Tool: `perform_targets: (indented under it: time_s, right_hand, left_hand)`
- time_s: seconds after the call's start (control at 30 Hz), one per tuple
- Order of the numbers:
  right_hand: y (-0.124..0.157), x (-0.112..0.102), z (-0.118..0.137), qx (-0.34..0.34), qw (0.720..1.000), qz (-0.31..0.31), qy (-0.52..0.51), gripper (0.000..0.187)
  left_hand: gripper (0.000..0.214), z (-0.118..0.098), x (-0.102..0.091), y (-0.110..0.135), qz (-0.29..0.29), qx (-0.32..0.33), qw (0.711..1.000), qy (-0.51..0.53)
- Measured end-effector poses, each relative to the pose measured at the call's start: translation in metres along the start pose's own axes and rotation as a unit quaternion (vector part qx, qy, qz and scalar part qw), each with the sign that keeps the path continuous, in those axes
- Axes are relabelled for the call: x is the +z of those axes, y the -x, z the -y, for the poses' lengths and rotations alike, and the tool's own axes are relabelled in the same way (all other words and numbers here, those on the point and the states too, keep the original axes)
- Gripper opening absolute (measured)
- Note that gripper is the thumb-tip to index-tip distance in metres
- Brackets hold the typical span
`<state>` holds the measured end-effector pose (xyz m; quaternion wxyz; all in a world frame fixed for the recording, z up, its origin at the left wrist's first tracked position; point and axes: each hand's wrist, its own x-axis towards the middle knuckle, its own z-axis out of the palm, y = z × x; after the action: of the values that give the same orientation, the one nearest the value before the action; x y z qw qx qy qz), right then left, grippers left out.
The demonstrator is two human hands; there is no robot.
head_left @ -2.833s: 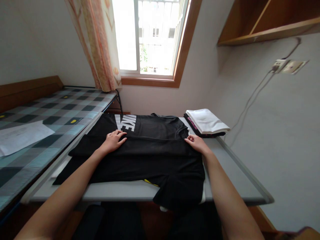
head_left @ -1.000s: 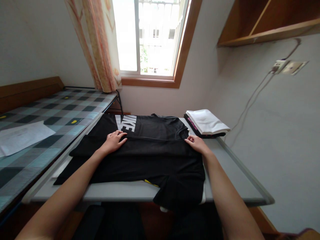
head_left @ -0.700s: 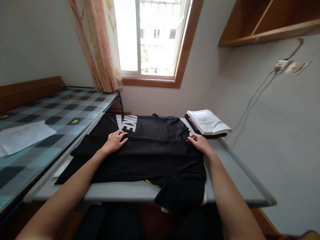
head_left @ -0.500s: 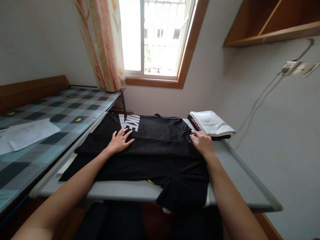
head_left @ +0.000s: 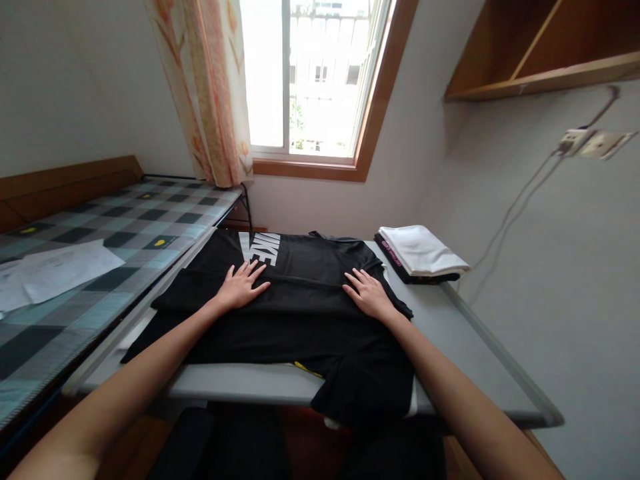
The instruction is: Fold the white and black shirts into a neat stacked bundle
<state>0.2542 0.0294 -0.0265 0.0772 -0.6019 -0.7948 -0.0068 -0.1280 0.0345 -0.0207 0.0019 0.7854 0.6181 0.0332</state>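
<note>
A black T-shirt (head_left: 310,263) with white lettering lies across the grey table (head_left: 235,383), its near side folded over in a long strip. My left hand (head_left: 243,285) rests on it beside the lettering, fingers spread. Towards the collar end, my right hand (head_left: 369,293) lies flat on the fabric with its fingers apart. Under the shirt's near part spreads more black cloth with a sleeve (head_left: 363,387) hanging over the table's front edge. Bits of white cloth peek out at the left and below that sleeve.
Folded clothes (head_left: 423,250), white above black, are stacked at the table's back right. Left of the table stands a bed (head_left: 105,220) with a checked cover and paper sheets (head_left: 65,270). A window (head_left: 310,87) and curtain (head_left: 215,93) are behind.
My right hand has moved left from the collar edge onto the shirt and flattened out. The cloth by the collar now lies folded over. My left hand stays in place.
</note>
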Motion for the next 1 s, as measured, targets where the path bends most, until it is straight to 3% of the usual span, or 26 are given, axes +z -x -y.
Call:
perform_targets:
  time_s: [0.53, 0.67, 0.83, 1.0]
  right_hand:
    - [0.029, -0.010, 0.008, -0.013, 1.000, -0.012, 0.022, 0.059]
    - [0.030, -0.014, 0.009, -0.014, 0.999, -0.028, 0.021, 0.056]
    - [0.008, -0.026, 0.006, -0.003, 1.000, -0.026, 0.001, 0.048]
    - [-0.046, -0.037, -0.016, 0.079, 0.991, -0.025, -0.109, 0.037]
  left_hand:
    - [0.068, -0.005, -0.008, 0.024, 0.024, 0.019, 1.000, -0.001]
    - [0.070, -0.007, -0.013, 0.020, 0.023, 0.026, 0.999, 0.000]
    - [0.057, -0.021, -0.017, 0.000, -0.023, 0.046, 0.999, 0.012]
    - [0.047, -0.038, -0.008, -0.018, -0.090, 0.063, 0.993, 0.048]
